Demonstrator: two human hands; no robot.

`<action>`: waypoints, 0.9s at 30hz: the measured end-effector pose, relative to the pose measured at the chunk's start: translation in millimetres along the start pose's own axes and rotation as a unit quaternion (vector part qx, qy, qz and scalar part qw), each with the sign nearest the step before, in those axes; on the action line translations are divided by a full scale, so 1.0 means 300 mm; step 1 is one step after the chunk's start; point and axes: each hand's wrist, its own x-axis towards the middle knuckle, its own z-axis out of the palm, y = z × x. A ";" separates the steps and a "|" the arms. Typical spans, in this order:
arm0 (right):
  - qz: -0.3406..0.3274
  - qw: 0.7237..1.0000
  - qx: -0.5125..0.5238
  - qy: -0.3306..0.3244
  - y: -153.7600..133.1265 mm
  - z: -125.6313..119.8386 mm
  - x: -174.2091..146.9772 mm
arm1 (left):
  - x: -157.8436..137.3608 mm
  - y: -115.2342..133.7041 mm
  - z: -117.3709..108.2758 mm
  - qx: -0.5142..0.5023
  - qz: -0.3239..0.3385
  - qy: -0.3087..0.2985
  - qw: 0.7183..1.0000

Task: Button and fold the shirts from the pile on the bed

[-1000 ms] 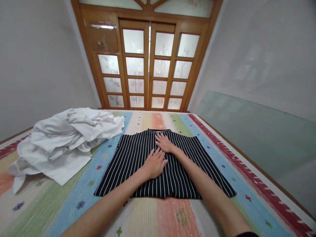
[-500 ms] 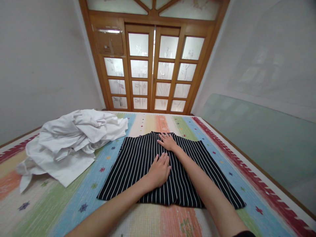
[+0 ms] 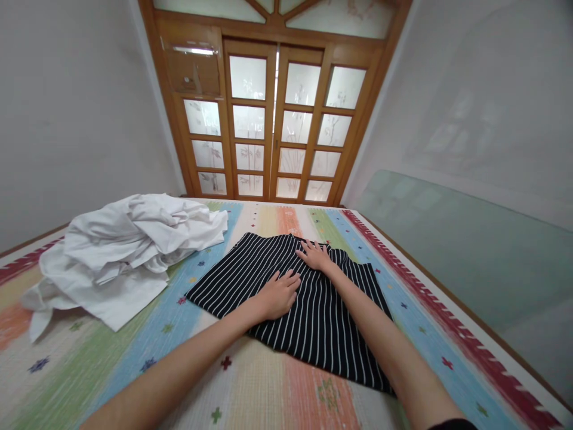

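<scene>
A black garment with thin white stripes, which looks like a shirt, lies flat and turned at an angle on the patterned cover. What seems to be its neckline is at the far edge, and small wrinkles run across its middle. My left hand rests palm down on the middle of the shirt, fingers stretched out. Farther up, near the neckline, my right hand lies on the cloth with its fingers spread. Neither hand grips the fabric. My right forearm covers part of the shirt's right side.
A crumpled white cloth lies to the left on the multicoloured striped cover. Wooden doors with glass panes stand beyond the far edge. Walls rise on both sides, with a pale green panel along the right.
The shirt has turned clockwise under my hands, its near left corner moving away from me and its near right corner shifting left. My right hand has slid slightly right, my left hand slightly left.
</scene>
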 end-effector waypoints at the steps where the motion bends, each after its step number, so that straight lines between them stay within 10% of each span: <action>1: 0.013 1.000 0.002 0.001 0.005 0.002 -0.007 | 0.000 -0.015 -0.012 -0.010 0.013 -0.013 1.000; 12: 0.132 0.991 0.023 -0.001 0.078 -0.043 -0.038 | -0.010 -0.202 -0.137 -0.052 0.009 -0.094 0.994; 27: 0.027 0.980 0.136 0.145 0.131 -0.009 0.045 | -0.096 -0.028 -0.032 -0.041 -0.136 0.066 0.988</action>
